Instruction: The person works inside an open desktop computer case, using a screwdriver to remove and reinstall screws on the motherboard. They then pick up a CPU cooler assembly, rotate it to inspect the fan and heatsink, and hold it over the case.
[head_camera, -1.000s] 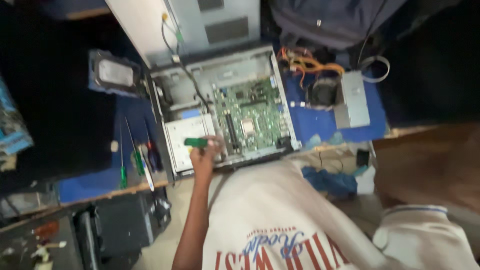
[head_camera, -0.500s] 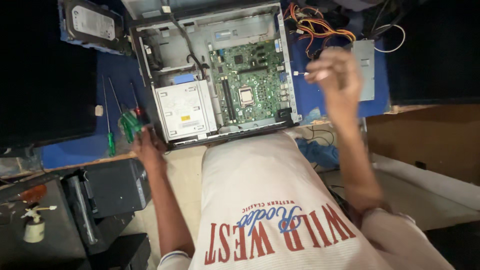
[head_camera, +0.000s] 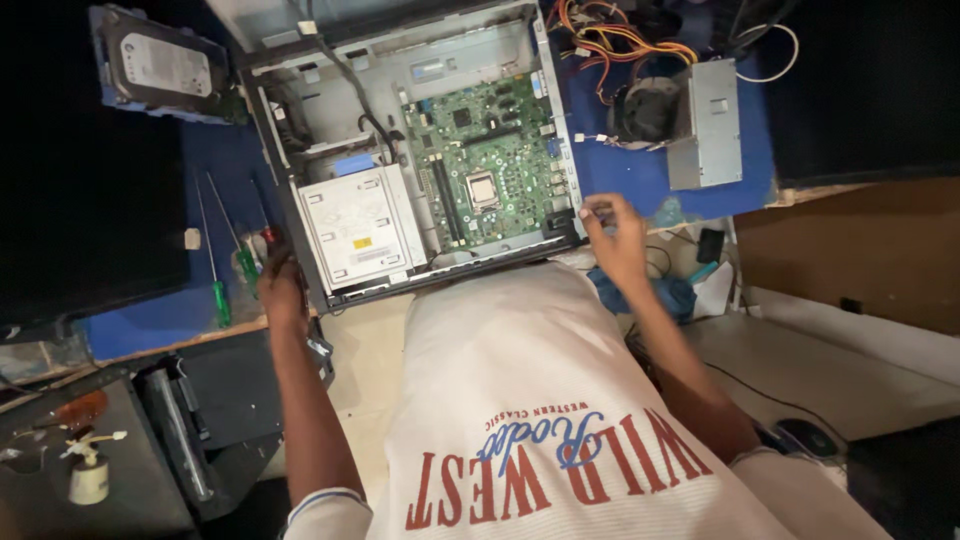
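Gripping computer case (head_camera: 330, 130) edges, left hand (head_camera: 283, 290), right hand (head_camera: 617, 240)

The workbench, covered with a blue mat (head_camera: 225, 160), carries an open grey desktop computer case (head_camera: 420, 160). Left of the case lie green-handled screwdrivers (head_camera: 218, 300) and a hard drive (head_camera: 160, 62). To its right sits a grey power supply unit (head_camera: 705, 125).

We see a white rectangular label on the hard drive (head_camera: 160, 62) at upper left of the frame, a small yellow sticker on the white optical drive (head_camera: 355, 225) at centre, no screens or signs.
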